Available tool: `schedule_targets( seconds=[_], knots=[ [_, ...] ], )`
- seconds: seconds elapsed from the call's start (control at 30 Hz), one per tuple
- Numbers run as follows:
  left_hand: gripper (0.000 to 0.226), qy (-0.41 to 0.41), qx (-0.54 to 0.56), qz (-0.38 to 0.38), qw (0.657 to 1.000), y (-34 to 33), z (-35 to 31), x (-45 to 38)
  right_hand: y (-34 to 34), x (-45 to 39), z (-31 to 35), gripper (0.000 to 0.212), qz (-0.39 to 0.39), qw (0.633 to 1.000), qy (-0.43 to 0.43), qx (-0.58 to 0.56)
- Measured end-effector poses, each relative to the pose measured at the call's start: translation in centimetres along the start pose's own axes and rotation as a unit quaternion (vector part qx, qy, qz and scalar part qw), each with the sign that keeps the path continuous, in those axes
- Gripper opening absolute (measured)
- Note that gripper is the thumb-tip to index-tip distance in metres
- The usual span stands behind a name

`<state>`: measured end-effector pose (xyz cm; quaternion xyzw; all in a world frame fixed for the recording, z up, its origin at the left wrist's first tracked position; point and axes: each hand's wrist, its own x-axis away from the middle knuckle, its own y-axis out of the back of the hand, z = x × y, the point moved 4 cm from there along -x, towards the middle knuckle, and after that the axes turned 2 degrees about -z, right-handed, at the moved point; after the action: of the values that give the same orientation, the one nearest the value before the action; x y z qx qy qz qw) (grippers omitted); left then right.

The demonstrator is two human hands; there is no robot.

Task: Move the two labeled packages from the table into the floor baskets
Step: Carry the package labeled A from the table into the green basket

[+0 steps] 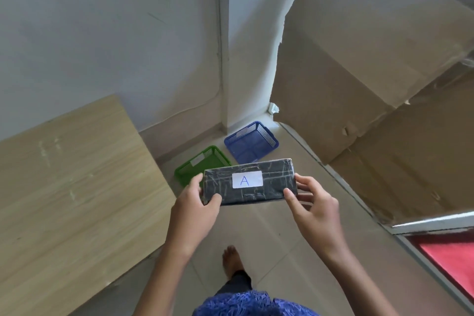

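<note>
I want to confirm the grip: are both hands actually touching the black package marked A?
Touching. The head view shows the left hand and the right hand each wrapped around one end of the package.

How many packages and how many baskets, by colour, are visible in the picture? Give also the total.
Black package labelled A, held in both hands: 1
Green basket: 1
Blue basket: 1
Total: 3

Bare forearms without sleeves, left hand, right hand, blue textured garment, dark trouser leg, bare foot
</note>
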<state>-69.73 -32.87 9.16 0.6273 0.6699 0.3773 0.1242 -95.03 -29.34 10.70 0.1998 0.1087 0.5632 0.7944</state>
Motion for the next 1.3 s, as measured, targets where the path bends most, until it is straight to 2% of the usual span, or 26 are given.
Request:
schedule_targets(
  seconds=[0.1, 0.23, 0.47, 0.63, 0.83, 1.07, 1.3],
  knots=[
    [0.067, 0.013, -0.008, 0.013, 1.000, -1.8, -1.5, -4.5, -0.9, -4.7, -0.4, 0.027, 0.021, 1.000, -0.016, 0.007],
    [0.068, 0.029, -0.035, -0.013, 0.999, -2.9, -2.6, -8.4, -2.4, -10.1, -1.1, 0.026, 0.058, 0.997, -0.052, 0.004],
    [0.070, 0.149, 0.003, -0.067, 0.987, -4.5, -1.7, -13.7, -7.2, -20.4, -0.8, 0.037, 0.180, 0.982, -0.045, 0.018],
    [0.072, 0.248, 0.050, -0.158, 0.955, -5.4, -2.1, -16.6, -11.6, -27.6, -0.6, 0.038, 0.333, 0.940, -0.020, 0.070],
    [0.071, 0.300, 0.057, -0.207, 0.929, -6.5, -1.9, -20.2, -16.3, -33.4, -1.7, 0.042, 0.422, 0.900, -0.017, 0.105],
    [0.067, 0.322, 0.073, -0.186, 0.926, -8.8, 0.5, -25.8, -22.4, -37.3, -4.4, 0.046, 0.428, 0.891, -0.056, 0.144],
    [0.065, 0.358, 0.091, -0.175, 0.913, -13.4, 8.0, -31.8, -30.3, -39.0, -11.4, 0.040, 0.429, 0.882, -0.083, 0.176]
  ],
)
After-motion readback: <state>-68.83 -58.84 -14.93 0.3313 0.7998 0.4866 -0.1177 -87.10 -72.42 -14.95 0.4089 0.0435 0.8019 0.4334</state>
